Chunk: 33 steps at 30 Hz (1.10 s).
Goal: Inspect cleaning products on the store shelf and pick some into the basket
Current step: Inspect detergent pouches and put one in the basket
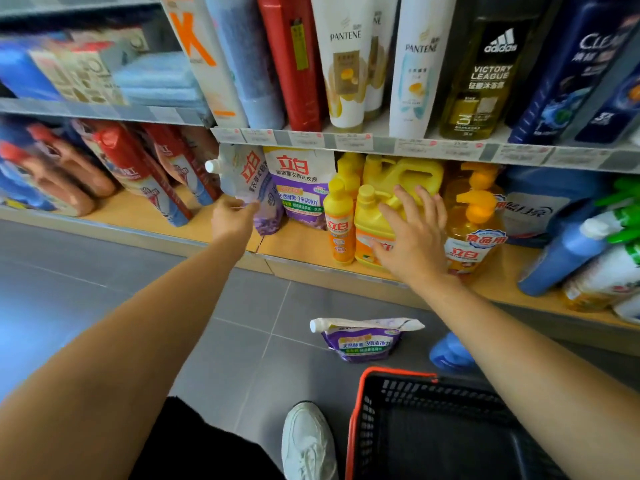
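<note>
My left hand grips the lower part of a purple and white detergent pouch with a white spout, tilted at the left end of the bottom shelf. A second purple pouch stands upright beside it. My right hand is spread with straight fingers over a yellow jug with a handle. A small orange bottle stands to the jug's left and an orange pump bottle to its right. The black basket with a red rim sits on the floor at the lower right.
A purple pouch lies on the grey floor in front of the shelf. A blue bottle shows behind my right forearm. Shampoo bottles fill the upper shelf. Red and blue packs lean at the left. My white shoe is beside the basket.
</note>
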Available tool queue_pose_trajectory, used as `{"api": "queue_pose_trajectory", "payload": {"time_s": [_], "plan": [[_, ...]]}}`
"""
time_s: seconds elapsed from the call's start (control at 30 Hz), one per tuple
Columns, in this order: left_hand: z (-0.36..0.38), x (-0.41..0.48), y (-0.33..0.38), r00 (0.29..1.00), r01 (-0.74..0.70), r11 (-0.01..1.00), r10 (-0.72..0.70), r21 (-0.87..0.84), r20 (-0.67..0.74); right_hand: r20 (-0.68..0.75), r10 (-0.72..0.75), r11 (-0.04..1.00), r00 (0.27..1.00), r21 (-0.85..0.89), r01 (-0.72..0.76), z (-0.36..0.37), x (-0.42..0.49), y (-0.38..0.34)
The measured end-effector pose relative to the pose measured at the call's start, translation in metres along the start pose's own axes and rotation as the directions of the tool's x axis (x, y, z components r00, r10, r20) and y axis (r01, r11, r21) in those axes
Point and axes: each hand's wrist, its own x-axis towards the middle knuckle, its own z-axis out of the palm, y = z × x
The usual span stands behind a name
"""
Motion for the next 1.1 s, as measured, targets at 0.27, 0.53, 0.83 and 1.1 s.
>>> {"api": "queue_pose_trajectory", "payload": {"time_s": [0.27, 0.53, 0.83, 1.1], "plan": [[-0.016, 0.050, 0.024, 0.985, -0.170, 0.981, 0.172, 0.093, -0.014, 0.027, -0.023, 0.999, 0.999, -0.047, 0.025, -0.001, -0.001, 0.001], [-0.052, 0.016, 0.024, 0.952, -0.289, 0.884, 0.305, 0.367, 0.015, 0.231, -0.016, 0.994, 0.973, -0.101, 0.041, -0.016, 0.004, 0.002], [-0.120, -0.056, 0.050, 0.873, -0.482, 0.782, 0.469, 0.396, 0.137, 0.530, 0.033, 0.999, 0.847, -0.029, -0.021, -0.044, 0.025, 0.004], [-0.149, -0.157, 0.089, 0.654, -0.756, 0.562, 0.662, 0.336, 0.365, 0.677, -0.050, 0.831, 0.734, 0.436, -0.345, -0.126, 0.048, -0.007]]}}
